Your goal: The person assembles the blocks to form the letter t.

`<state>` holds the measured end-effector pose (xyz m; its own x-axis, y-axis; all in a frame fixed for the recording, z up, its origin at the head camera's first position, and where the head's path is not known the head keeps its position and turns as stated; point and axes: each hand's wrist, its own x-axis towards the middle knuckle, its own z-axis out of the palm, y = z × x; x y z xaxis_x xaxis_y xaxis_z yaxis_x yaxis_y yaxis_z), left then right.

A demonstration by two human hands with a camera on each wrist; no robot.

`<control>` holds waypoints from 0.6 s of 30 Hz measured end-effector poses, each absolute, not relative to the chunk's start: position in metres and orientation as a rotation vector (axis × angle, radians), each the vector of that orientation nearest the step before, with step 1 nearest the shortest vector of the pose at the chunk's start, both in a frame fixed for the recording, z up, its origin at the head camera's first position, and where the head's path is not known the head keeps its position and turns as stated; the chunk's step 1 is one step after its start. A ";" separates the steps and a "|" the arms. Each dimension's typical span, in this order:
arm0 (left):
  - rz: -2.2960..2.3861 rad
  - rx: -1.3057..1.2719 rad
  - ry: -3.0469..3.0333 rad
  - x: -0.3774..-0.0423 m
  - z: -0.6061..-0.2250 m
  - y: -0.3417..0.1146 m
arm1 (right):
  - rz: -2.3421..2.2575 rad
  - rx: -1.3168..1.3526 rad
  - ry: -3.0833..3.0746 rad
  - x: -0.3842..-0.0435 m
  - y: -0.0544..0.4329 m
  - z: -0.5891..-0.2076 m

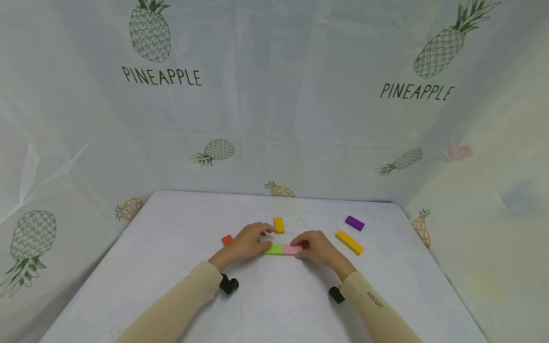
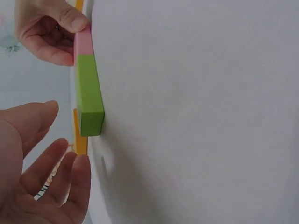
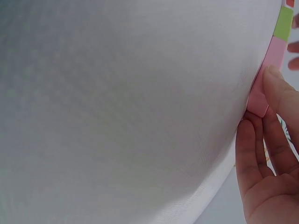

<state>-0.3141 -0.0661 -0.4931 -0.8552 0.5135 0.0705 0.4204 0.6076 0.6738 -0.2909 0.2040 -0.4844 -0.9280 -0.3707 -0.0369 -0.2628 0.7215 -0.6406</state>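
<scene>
On the white table a green block and a pink block lie end to end in one row, their ends touching. My right hand pinches the outer end of the pink block between thumb and fingers. At the green block's free end is my left hand. In the left wrist view its thumb and loosely bent fingers are spread, with a gap between them and the green block. Nothing is held in that hand.
A short yellow block lies just behind the row. An orange-red block is partly hidden by the left hand. To the right are a long yellow block and a purple block. Pineapple-print cloth hangs around the table.
</scene>
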 end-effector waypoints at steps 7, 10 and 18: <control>1.028 0.751 2.754 -0.336 -0.485 -0.064 | -0.975 -0.511 2.767 -0.290 0.203 -0.482; 1.008 0.791 2.753 -0.346 -0.485 -0.063 | -0.974 -0.503 2.769 -0.289 0.204 -0.482; 0.968 0.950 2.708 -0.368 -0.489 -0.060 | -0.968 -0.522 2.775 -0.288 0.205 -0.480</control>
